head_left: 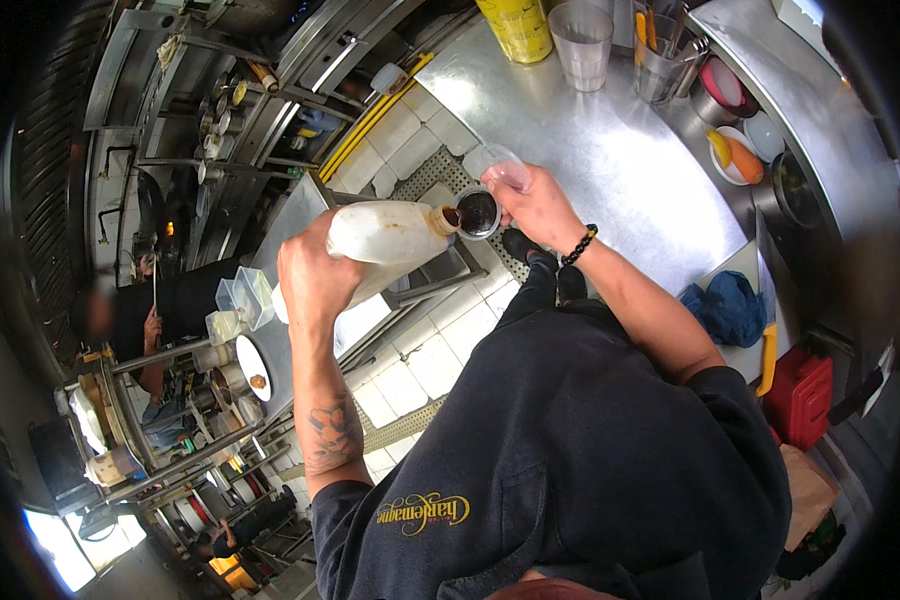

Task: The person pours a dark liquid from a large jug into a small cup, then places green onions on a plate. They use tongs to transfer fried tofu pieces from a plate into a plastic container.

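My left hand (319, 266) grips a translucent white plastic jug (386, 231), tipped so that its mouth points right. Brown residue stains its neck, and dark liquid shows at the opening. Right beside that mouth is a small clear plastic cup (478, 213) with dark sauce in it, held in my right hand (532, 201). The same hand also holds a clear plastic lid (507, 169) above the cup. My fingers partly hide the cup's right side. Both hands are raised above the floor, between two steel counters.
A steel worktop (592, 150) to the right bears a clear tumbler (581, 45), a utensil holder (656, 71), a blue cloth (726, 307) and a yellow-handled knife (768, 360). On the left counter are plastic tubs (244, 296) and a white plate (252, 367). A co-worker (172, 307) stands near the stove.
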The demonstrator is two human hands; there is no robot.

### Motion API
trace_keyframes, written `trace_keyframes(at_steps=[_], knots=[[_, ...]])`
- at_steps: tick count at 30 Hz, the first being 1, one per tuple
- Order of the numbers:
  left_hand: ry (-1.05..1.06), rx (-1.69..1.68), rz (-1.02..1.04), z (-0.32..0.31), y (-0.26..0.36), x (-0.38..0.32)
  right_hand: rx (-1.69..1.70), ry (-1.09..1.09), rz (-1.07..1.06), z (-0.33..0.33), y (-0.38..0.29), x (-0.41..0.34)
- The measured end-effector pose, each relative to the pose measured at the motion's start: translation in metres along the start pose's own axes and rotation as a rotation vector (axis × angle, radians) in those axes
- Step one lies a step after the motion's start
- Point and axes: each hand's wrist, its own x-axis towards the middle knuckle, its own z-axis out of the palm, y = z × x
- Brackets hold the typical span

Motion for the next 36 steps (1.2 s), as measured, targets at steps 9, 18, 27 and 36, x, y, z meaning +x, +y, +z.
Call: trace_keyframes(at_steps=[9,18,27,36], knots=[[0.031,-0.171,-0.077,0.013,-0.013,-0.002,0.074,0.012,-0.025,-0.011,-0.001,0.001],[0.3,-0.693,-0.28,0.074,-0.05,-0.022,0.231,0.082,-0.069,-0.034,-0.014,0.005],[0.486,-1.016,-0.347,0.151,-0.082,-0.065,0.144,0.302,-0.044,-0.106,0.012,0.019],[0.421,-1.07,-0.247,0.167,-0.082,-0.089,0.076,0.567,-0.058,-0.185,0.038,0.027]])
